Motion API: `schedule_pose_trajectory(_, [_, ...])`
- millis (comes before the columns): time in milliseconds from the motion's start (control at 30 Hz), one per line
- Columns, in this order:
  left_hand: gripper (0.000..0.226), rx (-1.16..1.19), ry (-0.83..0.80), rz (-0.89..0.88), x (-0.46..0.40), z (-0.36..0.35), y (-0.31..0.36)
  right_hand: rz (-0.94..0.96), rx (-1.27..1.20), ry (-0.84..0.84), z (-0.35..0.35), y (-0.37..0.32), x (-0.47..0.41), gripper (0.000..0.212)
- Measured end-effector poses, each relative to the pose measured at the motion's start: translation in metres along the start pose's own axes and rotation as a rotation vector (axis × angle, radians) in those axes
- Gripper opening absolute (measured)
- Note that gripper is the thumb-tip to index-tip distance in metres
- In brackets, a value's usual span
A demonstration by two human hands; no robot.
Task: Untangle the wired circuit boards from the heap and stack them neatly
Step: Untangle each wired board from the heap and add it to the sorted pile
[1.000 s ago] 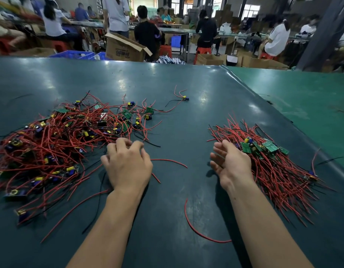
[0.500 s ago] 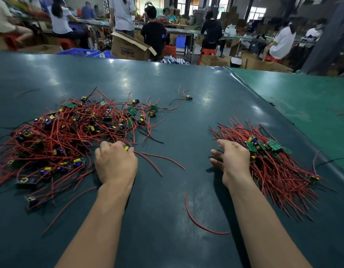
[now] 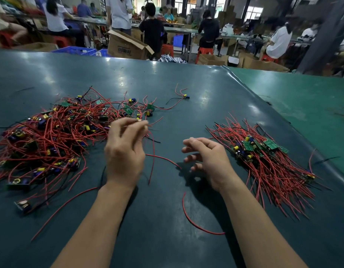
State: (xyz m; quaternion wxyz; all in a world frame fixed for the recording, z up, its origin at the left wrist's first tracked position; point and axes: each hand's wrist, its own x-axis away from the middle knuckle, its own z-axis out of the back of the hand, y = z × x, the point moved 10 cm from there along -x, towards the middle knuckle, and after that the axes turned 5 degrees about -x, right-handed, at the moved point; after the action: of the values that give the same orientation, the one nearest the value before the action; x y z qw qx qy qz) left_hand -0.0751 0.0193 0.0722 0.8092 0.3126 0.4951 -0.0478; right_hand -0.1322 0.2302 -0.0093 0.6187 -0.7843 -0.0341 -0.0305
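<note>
Lifted from the tangled heap (image 3: 51, 136), the left hand (image 3: 124, 151) pinches a red-wired circuit board (image 3: 142, 122); the right hand (image 3: 208, 159) hovers loosely curled, holding nothing.

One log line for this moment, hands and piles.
left hand: pinches board with red wires above tangled heap | right hand: open, empty | neat stack: right

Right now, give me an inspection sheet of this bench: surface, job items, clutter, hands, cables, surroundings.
Surface: dark green table, glossy.
Job's things: tangled heap at left; neater stack at right, boards together, wires fanned toward the person.
Clutter: one stray board beyond the heap.
Grippers: left hand raised, pinching something small with red leads hanging; right hand loosely curled, holding nothing.
Cables: loose red wire on the table near the person.
Surroundings: seated workers, cardboard box, blue crates.
</note>
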Motion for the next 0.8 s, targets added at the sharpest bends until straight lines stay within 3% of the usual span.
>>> schedule_pose_trajectory(133, [0.02,0.226,-0.248,-0.191,0.013,-0.034,0.04,0.019,-0.071,-0.198,-0.027,-0.001,0.007,0.024])
schedule_pose_trajectory(233, [0.034,0.303,-0.359,-0.202,0.022,-0.047,0.049,0.051,-0.136,-0.234,-0.029,-0.005,0.007,0.025])
schedule_pose_trajectory(367, [0.036,0.381,-0.356,-0.066,0.023,-0.048,0.036,0.015,-0.205,-0.293,-0.029,-0.002,0.005,0.026])
schedule_pose_trajectory(467, [0.033,0.328,-0.387,-0.15,0.024,-0.051,0.041,-0.024,-0.229,-0.318,-0.036,0.004,0.005,0.032])
schedule_pose_trajectory(567, [0.017,0.134,-0.159,-0.247,0.019,-0.03,0.047,-0.007,-0.319,-0.22,-0.028,0.001,0.0,0.029])
schedule_pose_trajectory(667, [0.01,0.132,-0.011,-0.335,0.024,-0.016,0.061,0.028,-0.43,-0.193,-0.021,-0.007,-0.002,0.027])
schedule_pose_trajectory(733, [0.012,0.182,-0.103,-0.327,0.029,-0.027,0.064,0.04,-0.471,-0.193,-0.019,-0.009,-0.001,0.029])
schedule_pose_trajectory(800, [0.03,0.185,-0.296,-0.176,0.032,-0.051,0.051,0.046,-0.478,-0.186,-0.016,-0.01,-0.001,0.03])
